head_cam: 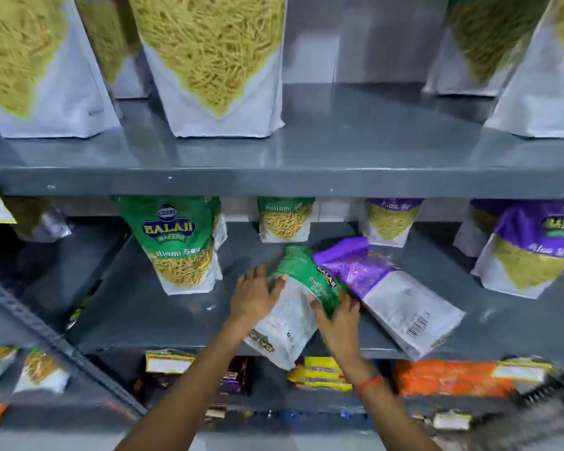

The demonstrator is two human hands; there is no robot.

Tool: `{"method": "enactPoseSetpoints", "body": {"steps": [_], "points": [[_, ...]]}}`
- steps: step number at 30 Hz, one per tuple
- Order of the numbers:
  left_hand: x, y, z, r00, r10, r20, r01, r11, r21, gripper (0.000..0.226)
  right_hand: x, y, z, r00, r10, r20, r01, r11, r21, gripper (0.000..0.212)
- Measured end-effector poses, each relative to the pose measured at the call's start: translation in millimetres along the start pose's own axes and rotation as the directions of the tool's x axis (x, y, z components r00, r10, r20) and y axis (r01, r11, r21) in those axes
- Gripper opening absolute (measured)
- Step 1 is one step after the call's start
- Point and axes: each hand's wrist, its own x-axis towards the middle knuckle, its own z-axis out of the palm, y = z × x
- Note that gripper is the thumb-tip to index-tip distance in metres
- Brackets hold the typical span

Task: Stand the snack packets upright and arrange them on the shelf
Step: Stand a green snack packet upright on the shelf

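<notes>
A green and white snack packet (295, 307) lies tilted on the middle shelf (150, 307), its bottom end hanging over the front edge. My left hand (253, 296) grips its left side and my right hand (337, 320) grips its right side. Just to the right, a purple and white packet (388, 294) lies flat, its back with a barcode facing up. A green packet (179, 242) stands upright to the left. Another green one (285, 219) and a purple one (391, 221) stand further back. A purple packet (531, 249) stands at the right.
The upper shelf (339, 148) carries large upright white packets (215, 63) with a gap right of centre. The lower shelf holds yellow (319, 374), orange (450, 377) and brown packs. A metal upright (56, 340) slants across the lower left.
</notes>
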Motion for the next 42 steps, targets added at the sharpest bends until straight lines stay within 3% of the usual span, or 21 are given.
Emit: {"method": "enactPoseSetpoints", "body": {"steps": [2, 4, 6, 8, 10, 13, 16, 18, 20, 23, 27, 28, 30, 32, 36, 42], "points": [[13, -2, -4, 0.944, -0.156, 0.292, 0.201, 0.971, -0.132, 0.077, 4, 6, 6, 0.97, 0.235, 0.064, -0.238, 0.969, 0.06, 0.052], [21, -6, -13, 0.894, -0.19, 0.406, 0.322, 0.902, -0.288, 0.069, 5, 6, 8, 0.894, 0.392, 0.218, -0.433, 0.882, 0.186, 0.033], [21, -8, -19, 0.863, -0.155, 0.481, 0.391, 0.807, -0.442, 0.048, 10, 4, 5, 0.85, 0.428, 0.308, -0.503, 0.834, 0.229, 0.021], [18, -8, -29, 0.812, -0.113, 0.572, 0.48, 0.686, -0.546, 0.053, 16, 1, 0, 0.821, 0.42, 0.385, -0.536, 0.799, 0.272, 0.014], [14, -7, -38, 0.805, -0.119, 0.581, 0.51, 0.638, -0.576, 0.055, 22, -2, -5, 0.776, 0.423, 0.469, -0.588, 0.753, 0.295, 0.01], [5, -3, -47, 0.862, -0.213, 0.46, 0.48, 0.636, -0.605, 0.034, 35, -12, -10, 0.747, 0.354, 0.562, -0.575, 0.769, 0.279, 0.019], [5, -2, -59, 0.936, -0.1, 0.338, 0.346, 0.447, -0.825, 0.022, 56, -27, -12, 0.781, 0.214, 0.587, -0.456, 0.837, 0.302, 0.039], [11, 1, -61, 0.966, -0.014, 0.258, 0.243, 0.391, -0.888, 0.015, 74, -36, -13, 0.826, 0.112, 0.552, -0.33, 0.89, 0.313, 0.044], [16, 7, -60, 0.985, 0.021, 0.173, 0.15, 0.403, -0.903, 0.025, 90, -46, -13, 0.871, -0.004, 0.492, -0.163, 0.941, 0.296, 0.048], [30, 4, -41, 0.999, -0.052, 0.017, 0.038, 0.432, -0.901, 0.034, 105, -47, -11, 0.931, -0.133, 0.341, 0.077, 0.982, 0.172, 0.054], [24, 10, -19, 0.936, -0.274, -0.221, -0.04, 0.541, -0.84, 0.042, 97, -23, -10, 0.944, -0.146, 0.296, 0.124, 0.988, 0.093, 0.058], [15, 15, -11, 0.916, -0.28, -0.286, -0.068, 0.596, -0.8, 0.038, 92, -18, -10, 0.947, -0.133, 0.292, 0.115, 0.99, 0.08, 0.058], [-8, 27, 9, 0.916, -0.158, -0.368, -0.15, 0.717, -0.681, 0.03, 84, -10, -10, 0.956, -0.123, 0.268, 0.108, 0.992, 0.07, 0.055], [-26, 41, 25, 0.94, -0.057, -0.337, -0.177, 0.763, -0.622, 0.035, 73, -7, -6, 0.952, -0.149, 0.265, 0.13, 0.988, 0.089, 0.045], [-32, 55, 30, 0.942, -0.138, -0.307, -0.115, 0.725, -0.679, 0.068, 46, 4, 4, 0.967, -0.13, 0.219, 0.101, 0.985, 0.139, 0.031], [-14, 38, 17, 0.951, -0.165, -0.262, -0.08, 0.686, -0.723, 0.056, 24, 7, 28, 0.905, -0.071, 0.421, 0.004, 0.987, 0.158, 0.047]]}}
